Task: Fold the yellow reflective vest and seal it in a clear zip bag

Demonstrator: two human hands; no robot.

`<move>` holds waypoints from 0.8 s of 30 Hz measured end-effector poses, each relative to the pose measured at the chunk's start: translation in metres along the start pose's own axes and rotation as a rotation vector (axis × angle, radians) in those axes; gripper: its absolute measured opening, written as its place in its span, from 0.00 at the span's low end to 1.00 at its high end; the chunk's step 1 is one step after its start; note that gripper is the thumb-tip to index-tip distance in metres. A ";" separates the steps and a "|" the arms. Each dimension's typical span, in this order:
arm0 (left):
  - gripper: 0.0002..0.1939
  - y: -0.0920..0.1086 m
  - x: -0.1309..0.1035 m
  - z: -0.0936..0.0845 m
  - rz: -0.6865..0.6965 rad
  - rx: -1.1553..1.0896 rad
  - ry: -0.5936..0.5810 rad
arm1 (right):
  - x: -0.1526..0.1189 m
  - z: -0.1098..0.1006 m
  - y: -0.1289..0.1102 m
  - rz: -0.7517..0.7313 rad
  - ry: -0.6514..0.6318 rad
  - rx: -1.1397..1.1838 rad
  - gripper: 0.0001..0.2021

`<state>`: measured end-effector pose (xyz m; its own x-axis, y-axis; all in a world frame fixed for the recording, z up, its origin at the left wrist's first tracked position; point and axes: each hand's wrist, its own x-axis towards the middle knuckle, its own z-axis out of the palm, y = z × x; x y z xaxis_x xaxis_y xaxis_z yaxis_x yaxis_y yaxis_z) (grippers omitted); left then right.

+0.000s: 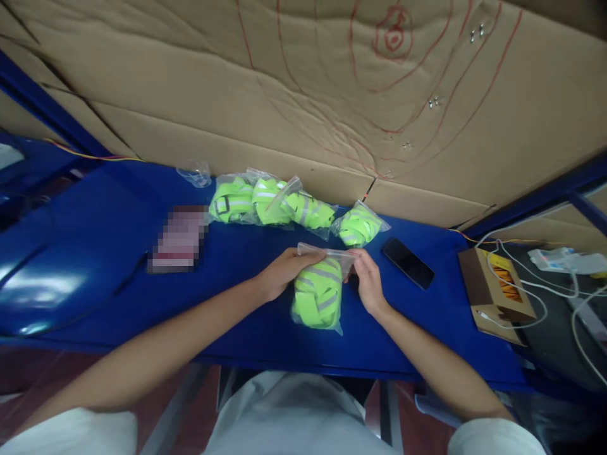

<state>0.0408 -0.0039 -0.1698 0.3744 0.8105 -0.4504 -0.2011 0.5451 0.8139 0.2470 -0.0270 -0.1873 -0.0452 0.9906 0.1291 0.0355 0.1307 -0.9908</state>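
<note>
A clear zip-lock bag with a folded neon-green strap with grey reflective stripes inside is in front of me, above the blue table. My left hand grips the bag's upper left edge, thumb lying along the zip strip. At the upper right corner, my right hand pinches the same strip between thumb and fingers. Just beyond my hands lies another bagged green strap. A row of similar bags rests further left against the cardboard.
A black phone lies right of my hands. Further right stands an open cardboard box among white cables. On the left are a blurred-out flat item and a crumpled clear plastic piece. A cardboard panel closes off the back.
</note>
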 end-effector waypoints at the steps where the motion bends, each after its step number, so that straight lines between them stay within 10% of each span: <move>1: 0.25 -0.002 -0.001 0.001 0.013 0.000 0.016 | 0.001 0.000 0.000 -0.020 0.012 -0.020 0.21; 16: 0.24 -0.001 -0.002 0.004 0.339 0.130 0.144 | 0.009 -0.009 0.000 0.050 -0.033 -0.019 0.16; 24: 0.29 0.003 0.008 -0.011 0.337 0.212 -0.004 | 0.013 -0.013 0.008 0.083 0.054 0.105 0.12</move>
<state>0.0331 0.0069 -0.1757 0.3225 0.9355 -0.1440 -0.1216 0.1918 0.9739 0.2597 -0.0121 -0.1929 0.0077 0.9989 0.0457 -0.0679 0.0461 -0.9966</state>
